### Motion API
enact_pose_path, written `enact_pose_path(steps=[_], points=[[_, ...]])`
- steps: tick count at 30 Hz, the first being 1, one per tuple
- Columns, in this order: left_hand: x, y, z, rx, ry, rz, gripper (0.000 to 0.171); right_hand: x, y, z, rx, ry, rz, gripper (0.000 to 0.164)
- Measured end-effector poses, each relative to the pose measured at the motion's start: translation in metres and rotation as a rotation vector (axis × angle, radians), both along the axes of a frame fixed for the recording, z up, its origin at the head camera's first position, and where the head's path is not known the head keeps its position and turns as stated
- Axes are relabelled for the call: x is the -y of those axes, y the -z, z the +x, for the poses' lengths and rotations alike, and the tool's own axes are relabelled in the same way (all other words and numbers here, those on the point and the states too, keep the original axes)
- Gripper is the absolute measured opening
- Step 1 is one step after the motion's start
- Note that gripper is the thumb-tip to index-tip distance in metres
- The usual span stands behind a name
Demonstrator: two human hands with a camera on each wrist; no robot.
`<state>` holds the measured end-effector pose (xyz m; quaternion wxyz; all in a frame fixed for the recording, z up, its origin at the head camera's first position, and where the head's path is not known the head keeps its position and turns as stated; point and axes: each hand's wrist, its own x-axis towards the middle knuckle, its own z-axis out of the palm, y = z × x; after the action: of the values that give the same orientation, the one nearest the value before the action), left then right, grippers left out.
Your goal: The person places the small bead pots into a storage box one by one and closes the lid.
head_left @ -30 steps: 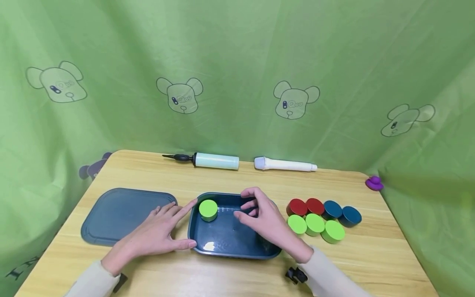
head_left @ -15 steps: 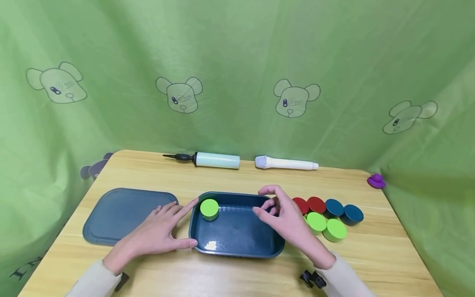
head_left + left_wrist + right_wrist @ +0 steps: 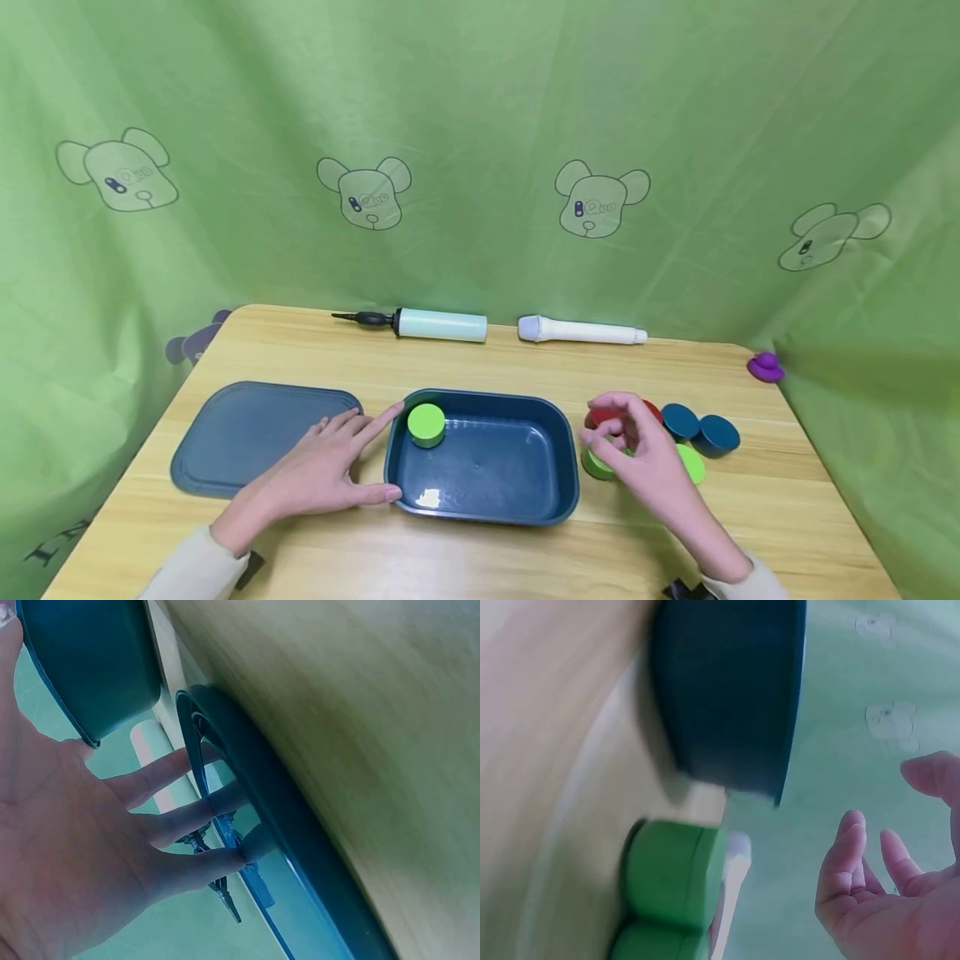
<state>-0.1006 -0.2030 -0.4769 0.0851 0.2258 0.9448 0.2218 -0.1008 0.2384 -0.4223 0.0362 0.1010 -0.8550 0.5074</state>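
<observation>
In the head view my left hand (image 3: 318, 471) rests at the left end of a dark blue plastic box (image 3: 480, 471), index fingertip and thumb touching its rim. Its other fingers lie over the flat blue lid (image 3: 243, 442). A light green round block (image 3: 426, 425) stands inside the box, back left. My right hand (image 3: 654, 467), fingers bent with a gap to the thumb, hovers over the blocks right of the box and holds nothing. Near its fingertips is a green block (image 3: 596, 463); red blocks (image 3: 600, 414) are partly hidden behind it. The right wrist view shows green blocks (image 3: 664, 874) below the hand.
Two dark blue round blocks (image 3: 680, 422) stand right of the red ones. Along the table's back edge lie a hand pump (image 3: 442, 325) and a white toy microphone (image 3: 585, 331). A purple hat-shaped object (image 3: 766, 367) sits at the back right corner. A green curtain (image 3: 480, 167) hangs behind.
My right hand has moved right, from above the box to above the blocks beside it. The left hand stays at the box's left rim.
</observation>
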Motion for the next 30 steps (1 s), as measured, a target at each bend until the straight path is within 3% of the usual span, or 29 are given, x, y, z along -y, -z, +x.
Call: enact_pose_path(steps=[8, 14, 23, 30], points=[[0.0, -0.001, 0.0, -0.001, -0.001, 0.003, 0.107, -0.041, 0.009, 0.008, -0.044, 0.1, -0.005, 0.038], [0.0, 0.001, -0.001, -0.003, 0.001, 0.004, 0.106, -0.064, 0.015, 0.014, 0.002, 0.168, 0.017, 0.039], [0.0, 0.001, -0.001, 0.0, -0.001, 0.004, 0.107, -0.088, 0.035, 0.022, 0.029, 0.302, 0.2, 0.045], [-0.001, 0.0, 0.002, 0.006, -0.006, 0.012, 0.106, -0.107, 0.046, 0.031, 0.095, 0.351, 0.251, 0.047]])
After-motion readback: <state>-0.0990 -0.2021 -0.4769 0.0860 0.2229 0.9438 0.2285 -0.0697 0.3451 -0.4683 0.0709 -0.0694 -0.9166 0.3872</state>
